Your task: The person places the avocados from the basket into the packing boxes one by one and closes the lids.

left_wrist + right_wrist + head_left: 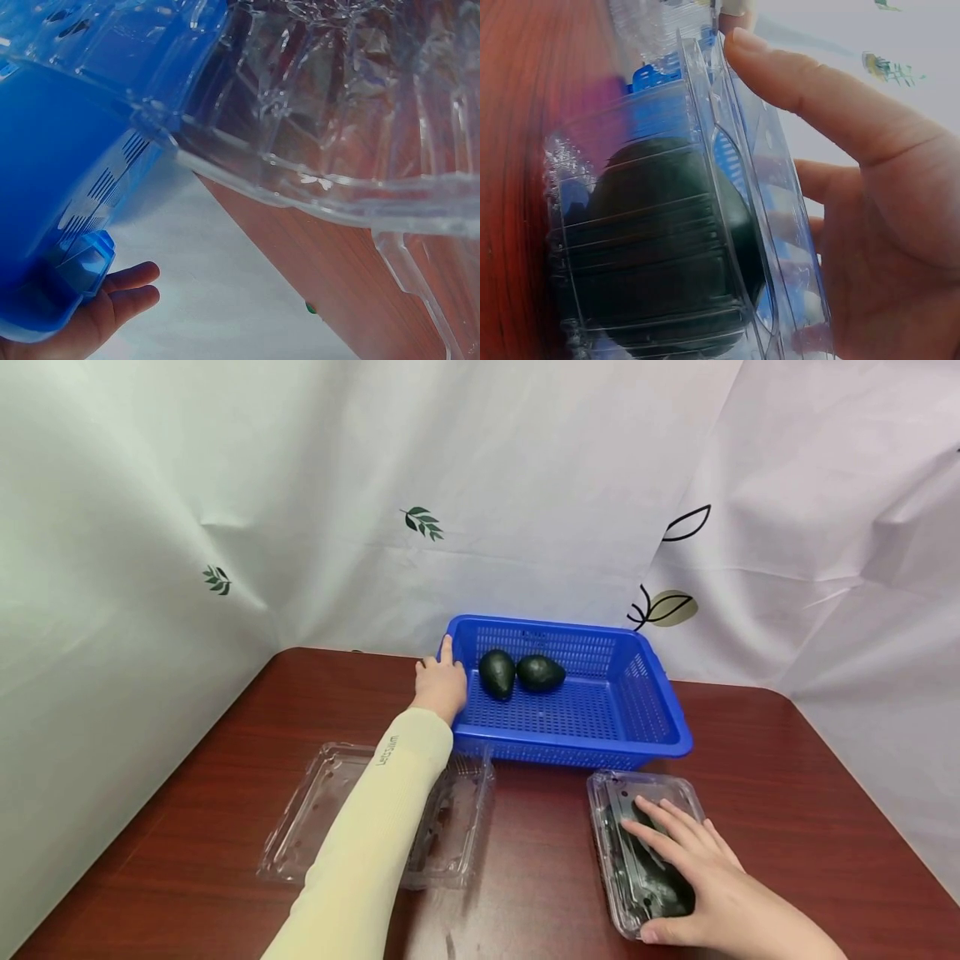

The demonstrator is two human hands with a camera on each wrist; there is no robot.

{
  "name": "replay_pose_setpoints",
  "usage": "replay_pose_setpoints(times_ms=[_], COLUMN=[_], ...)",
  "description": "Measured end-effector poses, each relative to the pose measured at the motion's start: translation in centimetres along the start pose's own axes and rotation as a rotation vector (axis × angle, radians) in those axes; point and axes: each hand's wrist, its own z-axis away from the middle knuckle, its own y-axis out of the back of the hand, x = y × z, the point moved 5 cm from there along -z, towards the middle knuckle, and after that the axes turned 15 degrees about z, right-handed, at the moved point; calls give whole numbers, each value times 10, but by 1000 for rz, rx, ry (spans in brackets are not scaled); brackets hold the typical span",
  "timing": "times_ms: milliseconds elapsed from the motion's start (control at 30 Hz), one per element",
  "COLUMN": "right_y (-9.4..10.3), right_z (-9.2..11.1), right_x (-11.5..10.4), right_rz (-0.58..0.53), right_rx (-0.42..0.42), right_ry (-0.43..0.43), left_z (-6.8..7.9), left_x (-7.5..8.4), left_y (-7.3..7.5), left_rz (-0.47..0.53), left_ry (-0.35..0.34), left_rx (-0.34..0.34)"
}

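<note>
My left hand [441, 681] reaches over to the left rim of a blue plastic basket [585, 743], its index finger straight along the rim. In the left wrist view two extended fingers [135, 292] show past the basket's edge. Two dark green avocados [497, 674] lie side by side in the basket. On the right, a closed clear clamshell box [611, 860] contains dark avocados [660, 247]. My right hand [712, 877] rests on its lid with fingers spread, the thumb at the near edge.
An opened clear clamshell box [300, 827] lies on the left, partly hidden under my left forearm. The dark red wooden table [540, 860] meets a white curtain [525, 468] with leaf prints at the back.
</note>
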Motion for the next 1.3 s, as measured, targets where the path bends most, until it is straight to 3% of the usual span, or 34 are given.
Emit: replay_pose_setpoints(times_ms=[267,467,700,967,1300], right_y=[-4,-2,2,-2,-12], right_z=[-9,-18,-20,-18,-22], right_x=[5,1,-13,-28,-41], right_rz=[31,82,127,74,212], right_rx=[-22,32,72,179,197], right_ry=[-26,33,35,209,185], left_z=[1,0,3,3,5], left_x=[1,2,3,2,1], left_y=[0,0,2,3,3], left_rz=[0,3,10,23,22], left_ry=[-7,-6,-9,-8,-4], left_rx=[0,2,8,10,3])
